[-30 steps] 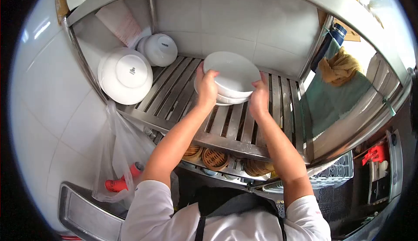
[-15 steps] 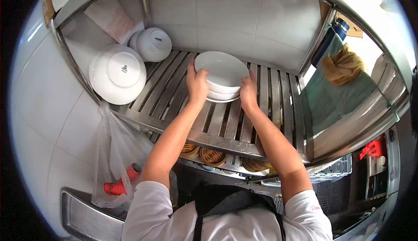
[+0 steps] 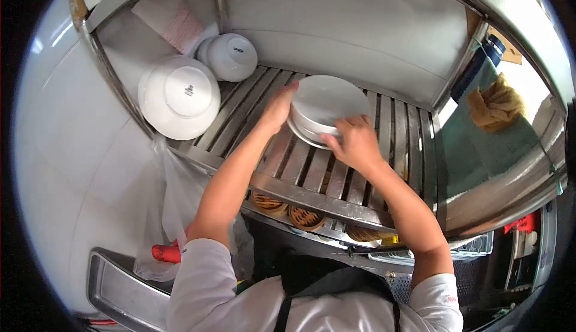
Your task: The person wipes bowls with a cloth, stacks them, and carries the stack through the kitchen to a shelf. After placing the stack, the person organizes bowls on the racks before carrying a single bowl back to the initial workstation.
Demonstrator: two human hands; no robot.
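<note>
Your stack of plates [image 3: 329, 105] has gone from being lifted between both hands to sitting flat on the slatted steel shelf [image 3: 384, 152], a little right of the shelf's middle and close to the back wall. Your left hand [image 3: 277, 109] is open, its fingers stretched out straight and laid against the left side of the stack. Your right hand [image 3: 355, 141] has come round to the near right edge, where its fingers are spread wide and rest on the rim without closing around it. The top plate is turned bottom up, and at least one wider rim shows beneath it. To the left, well apart from the stack, a large white plate [image 3: 180, 95] leans on its edge in the shelf's corner with its underside facing you. Just behind it stands an upturned white bowl [image 3: 232, 56], and a sheet of paper [image 3: 174, 23] is propped against the wall above them. Under the shelf, round bamboo steamers [image 3: 306, 217] show between the bars. A clear plastic bag [image 3: 162, 200] hangs beside your left arm, with a red bottle [image 3: 165, 253] in its bottom. Far to the right, outside the shelf frame, a yellow cloth [image 3: 495, 104] hangs bunched up.
</note>
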